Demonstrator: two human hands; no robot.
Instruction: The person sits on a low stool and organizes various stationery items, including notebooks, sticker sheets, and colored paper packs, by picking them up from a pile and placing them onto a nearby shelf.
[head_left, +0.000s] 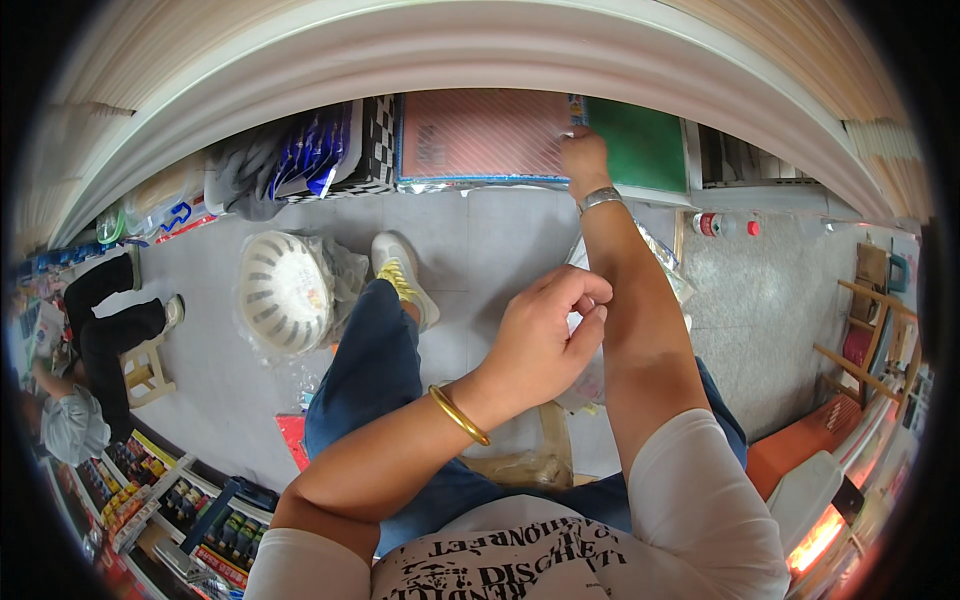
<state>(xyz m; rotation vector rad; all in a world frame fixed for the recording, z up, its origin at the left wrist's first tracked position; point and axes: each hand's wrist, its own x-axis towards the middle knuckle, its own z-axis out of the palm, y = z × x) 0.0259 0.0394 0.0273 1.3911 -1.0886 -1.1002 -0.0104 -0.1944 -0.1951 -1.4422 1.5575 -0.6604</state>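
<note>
My right hand (586, 159) reaches forward to the low shelf, its fingers curled at the right edge of a pink, striped pack in clear plastic (480, 139). A metal watch band circles that wrist. Right of the pack lies a flat green sheet or board (636, 146). My left hand (551, 337), below a gold bangle, is held against or just over my right forearm. Its fingers are curled, and I see nothing in them. Left of the pink pack stands a black-and-white checkered box (379, 142), beside blue glossy packets (319, 150).
A plastic-wrapped white slotted basket (287, 292) stands on the tiled floor (480, 240) by my left foot. Above curves a white shelf edge (480, 60). A plastic bottle (712, 224) lies right. A seated person (97, 337) is at far left; a wooden rack (870, 337) stands far right.
</note>
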